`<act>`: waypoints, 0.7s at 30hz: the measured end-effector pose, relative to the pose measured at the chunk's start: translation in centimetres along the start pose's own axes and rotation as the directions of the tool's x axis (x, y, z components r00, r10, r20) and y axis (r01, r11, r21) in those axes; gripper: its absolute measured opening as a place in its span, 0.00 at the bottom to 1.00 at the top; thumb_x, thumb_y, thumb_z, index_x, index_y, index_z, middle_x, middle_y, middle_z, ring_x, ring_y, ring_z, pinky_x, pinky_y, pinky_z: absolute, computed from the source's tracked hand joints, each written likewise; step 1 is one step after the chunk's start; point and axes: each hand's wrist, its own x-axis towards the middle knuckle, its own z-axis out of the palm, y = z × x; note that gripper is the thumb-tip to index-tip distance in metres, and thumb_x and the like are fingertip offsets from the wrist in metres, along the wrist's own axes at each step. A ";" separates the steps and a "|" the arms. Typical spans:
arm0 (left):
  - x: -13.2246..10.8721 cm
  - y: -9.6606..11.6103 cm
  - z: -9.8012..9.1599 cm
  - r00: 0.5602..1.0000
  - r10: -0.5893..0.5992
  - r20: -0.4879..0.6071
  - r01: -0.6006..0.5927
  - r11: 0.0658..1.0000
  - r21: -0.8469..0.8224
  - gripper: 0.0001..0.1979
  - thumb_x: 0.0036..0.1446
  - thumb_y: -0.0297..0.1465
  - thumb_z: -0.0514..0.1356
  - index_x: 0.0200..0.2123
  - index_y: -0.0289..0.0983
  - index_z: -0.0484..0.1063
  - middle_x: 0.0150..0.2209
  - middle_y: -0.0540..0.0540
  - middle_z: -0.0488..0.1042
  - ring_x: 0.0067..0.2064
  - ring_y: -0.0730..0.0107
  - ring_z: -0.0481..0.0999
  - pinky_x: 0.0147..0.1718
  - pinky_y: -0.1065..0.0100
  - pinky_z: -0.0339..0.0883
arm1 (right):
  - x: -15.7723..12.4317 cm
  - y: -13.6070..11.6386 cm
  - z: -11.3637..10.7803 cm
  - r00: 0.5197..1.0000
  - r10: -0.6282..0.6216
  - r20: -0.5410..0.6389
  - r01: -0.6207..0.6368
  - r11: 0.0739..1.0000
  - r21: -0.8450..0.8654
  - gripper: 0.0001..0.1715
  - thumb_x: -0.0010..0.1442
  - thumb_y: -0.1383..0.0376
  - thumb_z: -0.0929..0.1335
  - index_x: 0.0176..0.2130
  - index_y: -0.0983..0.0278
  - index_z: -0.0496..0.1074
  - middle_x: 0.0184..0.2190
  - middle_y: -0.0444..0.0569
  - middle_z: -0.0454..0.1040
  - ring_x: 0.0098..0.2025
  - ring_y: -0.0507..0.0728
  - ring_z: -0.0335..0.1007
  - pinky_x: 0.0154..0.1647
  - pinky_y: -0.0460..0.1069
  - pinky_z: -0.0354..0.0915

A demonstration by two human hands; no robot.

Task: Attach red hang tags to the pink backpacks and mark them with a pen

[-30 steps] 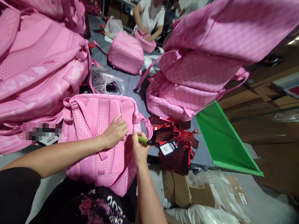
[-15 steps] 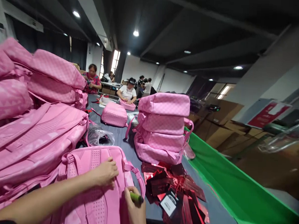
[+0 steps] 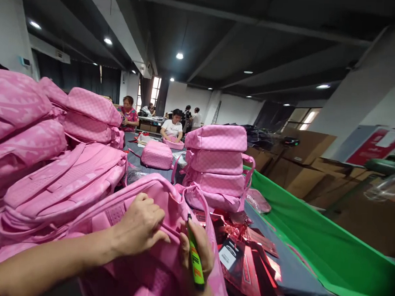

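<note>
A large pink backpack (image 3: 153, 268) is tilted up in front of me, its top edge raised. My left hand (image 3: 140, 224) is closed on the backpack, the fingers curled over its fabric near the upper middle. My right hand (image 3: 198, 248) holds a yellow-green tool (image 3: 195, 259) with a dark tip, perhaps a cutter or marker, and its fingers also press against the backpack's right side. A pink strap loop (image 3: 208, 205) arches just above the right hand. Red and black hang tags (image 3: 251, 264) lie heaped to the right of the backpack.
Pink bags are piled on the left (image 3: 65, 181), and a stack of pink bags (image 3: 216, 162) stands beyond the tags. A small pink bag (image 3: 157, 155) lies farther back. Green sheeting (image 3: 305, 227) borders the table's right side. A seated person (image 3: 172, 127) works across the table.
The backpack has been lifted and tilted from lying flatter. My left hand has closed on its fabric. The right hand has moved up and right, turning the yellow-green tool more upright.
</note>
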 end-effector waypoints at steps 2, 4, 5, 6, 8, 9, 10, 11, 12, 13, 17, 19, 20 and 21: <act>-2.1 -0.8 1.5 0.992 -0.111 0.052 0.111 0.994 -0.001 0.20 0.53 0.46 0.65 0.25 0.37 0.65 0.25 0.50 0.71 0.30 0.66 0.66 0.36 0.60 0.55 | -0.5 0.0 1.2 0.992 -0.112 0.054 0.111 0.993 0.029 0.30 0.61 0.70 0.67 0.61 0.54 0.64 0.42 0.51 0.78 0.42 0.62 0.77 0.42 0.59 0.76; -4.5 -2.3 4.2 0.975 -0.184 0.123 0.184 0.983 0.012 0.16 0.54 0.42 0.65 0.26 0.37 0.66 0.26 0.49 0.71 0.31 0.65 0.68 0.37 0.61 0.57 | -2.7 0.7 2.8 0.973 -0.182 0.143 0.179 0.983 0.035 0.31 0.61 0.71 0.67 0.62 0.55 0.64 0.40 0.51 0.78 0.41 0.62 0.76 0.40 0.58 0.76; -5.4 -3.1 5.4 0.969 -0.180 0.171 0.182 0.983 0.004 0.13 0.55 0.39 0.64 0.27 0.37 0.67 0.27 0.49 0.72 0.32 0.64 0.69 0.37 0.61 0.59 | -4.0 1.2 3.5 0.964 -0.193 0.182 0.191 0.981 0.033 0.32 0.61 0.72 0.67 0.62 0.55 0.63 0.38 0.50 0.78 0.40 0.61 0.76 0.38 0.56 0.77; -6.1 -3.8 6.3 0.963 -0.148 0.224 0.155 0.988 -0.013 0.09 0.56 0.35 0.63 0.28 0.38 0.68 0.28 0.49 0.73 0.33 0.64 0.70 0.37 0.61 0.60 | -5.3 1.8 4.1 0.962 -0.178 0.205 0.178 0.984 0.022 0.33 0.61 0.73 0.67 0.63 0.55 0.63 0.37 0.50 0.77 0.39 0.61 0.76 0.37 0.56 0.77; -6.5 -4.8 7.0 0.953 -0.079 0.293 0.100 0.993 -0.057 0.02 0.57 0.29 0.59 0.31 0.39 0.70 0.29 0.50 0.73 0.33 0.65 0.72 0.36 0.63 0.63 | -7.5 2.6 4.8 0.968 -0.129 0.215 0.131 0.991 0.003 0.35 0.60 0.73 0.67 0.63 0.55 0.62 0.36 0.50 0.77 0.38 0.61 0.76 0.34 0.55 0.77; -6.3 -5.1 6.8 0.955 -0.071 0.287 0.094 0.993 -0.067 0.04 0.57 0.26 0.57 0.34 0.40 0.71 0.31 0.49 0.74 0.34 0.66 0.73 0.36 0.64 0.65 | -8.2 2.8 4.9 0.972 -0.109 0.210 0.112 0.994 -0.001 0.35 0.60 0.73 0.67 0.64 0.55 0.62 0.37 0.50 0.77 0.37 0.61 0.76 0.34 0.55 0.77; -5.9 -5.2 6.5 0.964 -0.084 0.254 0.103 0.993 -0.063 0.09 0.57 0.24 0.55 0.38 0.40 0.71 0.35 0.48 0.75 0.38 0.65 0.74 0.38 0.65 0.67 | -8.7 3.0 5.0 0.973 -0.100 0.209 0.102 0.995 0.002 0.36 0.60 0.72 0.68 0.64 0.54 0.62 0.38 0.50 0.77 0.37 0.62 0.77 0.34 0.56 0.77; -5.4 -5.2 6.1 0.973 -0.105 0.205 0.117 0.992 -0.046 0.13 0.56 0.22 0.55 0.44 0.40 0.71 0.41 0.45 0.75 0.44 0.64 0.74 0.42 0.65 0.68 | -9.0 3.0 5.0 0.973 -0.099 0.207 0.100 0.995 0.006 0.36 0.59 0.72 0.68 0.64 0.54 0.61 0.39 0.50 0.77 0.37 0.62 0.77 0.35 0.57 0.77; -4.8 -5.3 5.8 0.980 -0.119 0.157 0.123 0.992 -0.016 0.20 0.55 0.22 0.56 0.51 0.40 0.68 0.49 0.43 0.73 0.51 0.62 0.71 0.47 0.63 0.67 | -9.2 3.0 5.2 0.975 -0.098 0.200 0.099 0.995 0.004 0.36 0.60 0.72 0.68 0.64 0.53 0.61 0.39 0.50 0.78 0.37 0.63 0.77 0.35 0.58 0.77; -4.2 -5.3 5.7 0.985 -0.117 0.127 0.115 0.993 0.025 0.27 0.54 0.22 0.58 0.57 0.41 0.63 0.57 0.41 0.68 0.59 0.58 0.65 0.54 0.59 0.64 | -9.3 3.0 5.3 0.978 -0.097 0.186 0.101 0.995 -0.009 0.36 0.60 0.71 0.68 0.64 0.53 0.61 0.40 0.50 0.79 0.37 0.63 0.78 0.35 0.58 0.76; -1.4 -6.5 7.9 0.957 -0.104 0.269 0.069 0.988 0.136 0.48 0.46 0.30 0.68 0.67 0.44 0.47 0.68 0.36 0.51 0.68 0.44 0.50 0.62 0.44 0.50 | -9.6 2.8 6.1 0.991 -0.089 0.103 0.097 0.992 -0.075 0.30 0.62 0.67 0.65 0.62 0.53 0.63 0.39 0.50 0.80 0.33 0.63 0.78 0.28 0.56 0.75; 0.3 -7.4 9.7 0.912 -0.145 0.383 0.091 0.984 0.155 0.53 0.44 0.35 0.71 0.68 0.38 0.46 0.66 0.32 0.55 0.66 0.43 0.54 0.61 0.45 0.53 | -9.7 2.3 5.9 0.992 -0.007 0.125 0.013 0.999 -0.049 0.26 0.62 0.67 0.65 0.59 0.54 0.67 0.38 0.50 0.80 0.33 0.62 0.78 0.31 0.57 0.75; 1.2 -7.7 10.6 0.885 -0.170 0.434 0.104 0.980 0.171 0.54 0.42 0.37 0.72 0.68 0.36 0.46 0.64 0.30 0.57 0.64 0.43 0.57 0.59 0.47 0.56 | -9.7 1.9 5.6 0.985 0.046 0.166 -0.042 0.999 -0.025 0.24 0.62 0.67 0.65 0.57 0.55 0.69 0.38 0.50 0.79 0.34 0.62 0.78 0.33 0.57 0.75; 2.0 -8.0 11.4 0.853 -0.188 0.487 0.111 0.977 0.182 0.56 0.39 0.38 0.74 0.67 0.35 0.47 0.63 0.29 0.59 0.62 0.43 0.60 0.56 0.48 0.59 | -9.7 1.5 5.1 0.971 0.091 0.221 -0.092 0.996 -0.006 0.22 0.62 0.67 0.65 0.55 0.57 0.70 0.37 0.49 0.79 0.34 0.61 0.77 0.35 0.57 0.75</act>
